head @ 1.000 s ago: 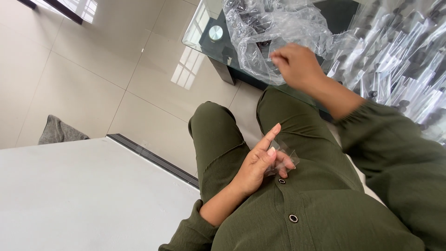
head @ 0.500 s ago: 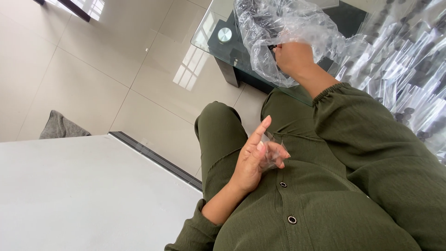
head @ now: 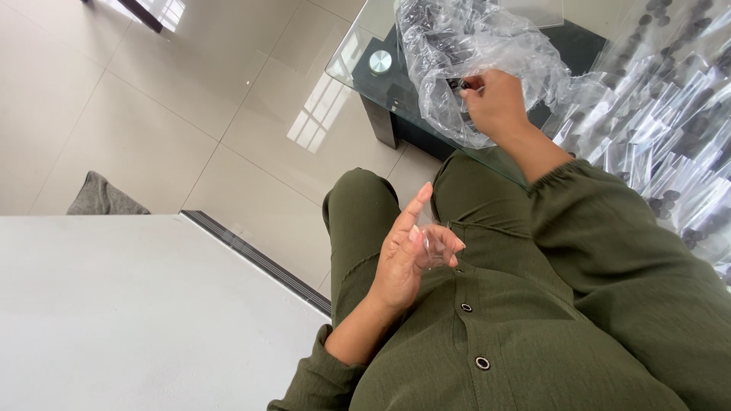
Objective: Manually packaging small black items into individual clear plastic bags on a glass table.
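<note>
The left hand, forefinger straight, curls over a flimsy, slippery clear sleeve above the lap, best pinched at its edge, while the right hand pinches a small dark piece in the bag.

A glass table carries a crumpled clear bag and packets.

bright daylight, window glare on floor tiles, focus sharp throughout.
</note>
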